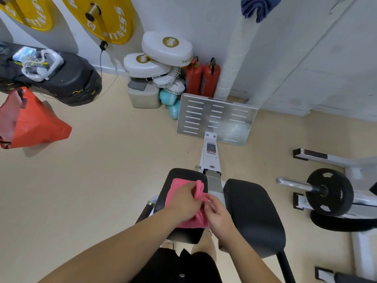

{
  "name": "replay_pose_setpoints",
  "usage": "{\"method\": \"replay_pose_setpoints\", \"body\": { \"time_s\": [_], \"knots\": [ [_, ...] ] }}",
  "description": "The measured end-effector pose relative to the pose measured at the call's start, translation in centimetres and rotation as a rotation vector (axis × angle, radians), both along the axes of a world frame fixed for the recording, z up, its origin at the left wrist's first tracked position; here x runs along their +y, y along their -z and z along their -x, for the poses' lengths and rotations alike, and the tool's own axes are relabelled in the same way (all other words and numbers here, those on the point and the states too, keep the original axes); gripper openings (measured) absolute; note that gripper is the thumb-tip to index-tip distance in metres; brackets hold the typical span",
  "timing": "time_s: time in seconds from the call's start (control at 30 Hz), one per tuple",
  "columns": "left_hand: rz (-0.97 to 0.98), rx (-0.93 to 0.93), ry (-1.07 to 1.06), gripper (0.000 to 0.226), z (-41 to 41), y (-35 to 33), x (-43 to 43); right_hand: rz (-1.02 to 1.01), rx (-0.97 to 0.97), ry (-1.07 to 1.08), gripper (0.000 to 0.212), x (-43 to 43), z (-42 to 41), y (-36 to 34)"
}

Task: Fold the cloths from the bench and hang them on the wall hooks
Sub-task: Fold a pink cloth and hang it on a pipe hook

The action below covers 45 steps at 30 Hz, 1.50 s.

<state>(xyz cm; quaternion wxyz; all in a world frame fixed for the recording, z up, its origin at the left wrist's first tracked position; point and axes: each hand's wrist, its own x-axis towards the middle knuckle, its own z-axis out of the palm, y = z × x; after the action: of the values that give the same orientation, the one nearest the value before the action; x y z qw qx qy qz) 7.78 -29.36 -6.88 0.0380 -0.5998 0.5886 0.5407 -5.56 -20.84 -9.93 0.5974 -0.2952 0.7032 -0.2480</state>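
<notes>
Beige gym floor runs to a white wall, where a blue cloth hangs at the top. The pink cloth lies on a black bench pad. The left hand rests on it, fingers curled round a raised fold. The right hand, just beside, pinches the cloth's edge with bent fingers.

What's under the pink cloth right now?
The black bench pad sits under the pink cloth. The left hand and right hand cover the cloth's middle, so nothing more shows there.
</notes>
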Motion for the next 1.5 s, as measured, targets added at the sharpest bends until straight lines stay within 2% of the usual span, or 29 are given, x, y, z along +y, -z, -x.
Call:
{"method": "replay_pose_setpoints", "body": {
  "time_s": [0.07, 0.13, 0.2, 0.23, 0.3, 0.33, 0.4, 0.47, 0.53, 0.7, 0.77, 0.87, 1.0, 1.13, 1.23, 1.3, 1.43, 1.5],
  "knots": [
    [-0.034, -0.012, 0.116, 0.009, 0.4, 0.8, 0.3, -0.023, -0.016, 0.031, 0.032, -0.1, 0.4, 0.1],
    [-0.088, 0.039, 0.123, 0.026, 0.1, 0.8, 0.3, -0.013, -0.001, 0.017, 0.03, -0.3, 0.5, 0.1],
    [-0.122, 0.054, 0.062, 0.041, -0.9, 0.3, 0.2, 0.049, 0.088, -0.087, 0.037, -0.5, 0.5, 0.1],
    [-0.069, 0.022, 0.02, 0.04, -1.7, 0.0, 0.0, 0.07, 0.151, -0.16, 0.045, -0.5, 0.4, 0.3],
    [0.108, -0.162, -0.082, 0.037, -4.0, 0.3, -0.1, 0.075, 0.255, -0.288, 0.052, -0.7, 0.1, 0.6],
    [0.13, -0.252, -0.136, 0.036, -5.1, 0.3, -0.1, 0.077, 0.308, -0.341, 0.051, -0.7, 0.0, 0.8],
    [0.029, -0.304, -0.237, 0.04, -6.2, 0.6, 0.3, 0.086, 0.399, -0.425, 0.047, -0.7, -0.2, 1.0],
    [-0.087, -0.227, -0.324, 0.036, -6.1, 0.7, 1.0, 0.053, 0.435, -0.487, 0.049, -0.6, -0.2, 0.8],
    [-0.12, -0.153, -0.389, 0.031, -5.6, 1.1, 1.7, 0.026, 0.448, -0.525, 0.055, -0.4, -0.2, 0.6],
    [-0.076, -0.127, -0.437, 0.028, -5.2, 1.7, 1.7, 0.094, 0.568, -0.661, 0.059, -0.3, -1.3, -0.4],
    [-0.028, -0.133, -0.393, 0.03, -5.3, 1.3, 1.4, 0.086, 0.619, -0.717, 0.058, -0.2, -2.1, -0.6],
    [0.064, -0.132, -0.233, 0.031, -4.9, 0.3, 0.9, 0.043, 0.543, -0.618, 0.054, -0.6, -2.8, -0.4],
    [0.2, -0.178, 0.038, 0.031, -2.3, -0.6, 1.2, 0.062, 0.27, -0.379, 0.024, -1.0, -2.0, -0.6],
    [0.238, -0.131, 0.205, 0.017, 0.3, -0.7, 2.6, -0.026, 0.136, -0.149, 0.027, 0.0, -0.2, -1.0],
    [0.209, -0.152, 0.216, 0.02, 0.3, 0.4, 2.9, -0.103, 0.054, -0.013, 0.034, 0.4, 0.7, -0.7],
    [0.19, -0.236, 0.159, 0.037, -0.3, 1.2, 2.9, -0.118, -0.003, 0.049, 0.042, 0.3, 1.0, -0.9],
    [0.148, -0.389, -0.009, 0.08, -0.7, 2.5, 2.8, -0.133, 0.0, -0.054, 0.049, 0.1, 1.2, -0.8],
    [0.07, -0.399, -0.069, 0.074, 0.0, 3.2, 2.9, -0.164, -0.01, -0.12, 0.062, -0.3, 1.4, -1.1]
  ]
}}
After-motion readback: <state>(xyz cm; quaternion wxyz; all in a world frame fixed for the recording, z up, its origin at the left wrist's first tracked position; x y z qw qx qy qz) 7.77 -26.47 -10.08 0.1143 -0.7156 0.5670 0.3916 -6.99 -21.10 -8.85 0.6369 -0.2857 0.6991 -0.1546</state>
